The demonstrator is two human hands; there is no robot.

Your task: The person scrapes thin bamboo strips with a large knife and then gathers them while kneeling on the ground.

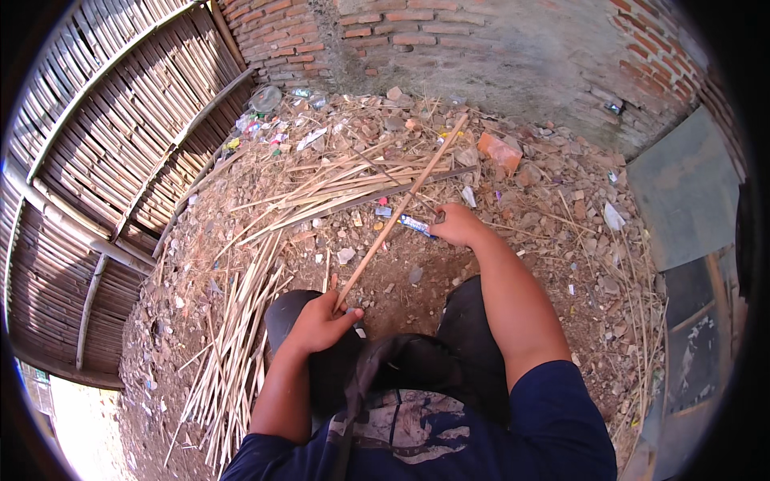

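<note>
My left hand (319,324) is closed around the lower end of a long bamboo strip (387,230), which slants up and away to the right. Closed too, my right hand (459,224) is just right of the strip's middle. A small dark end shows at its fingertips, and a thin dark line runs from there toward the far left; I cannot make out what it is. Beside those fingers is a blue and white packet (416,226). Beyond the held strip lies a loose pile of pale split strips (337,188), and another bundle of strips (233,361) lies left of my left leg.
A woven bamboo wall (136,112) rises at the left, and a brick wall (481,56) at the back. Rubble and litter cover the dirt ground, with a broken orange brick (499,152) at the far right. Grey sheets (686,188) lean at the right.
</note>
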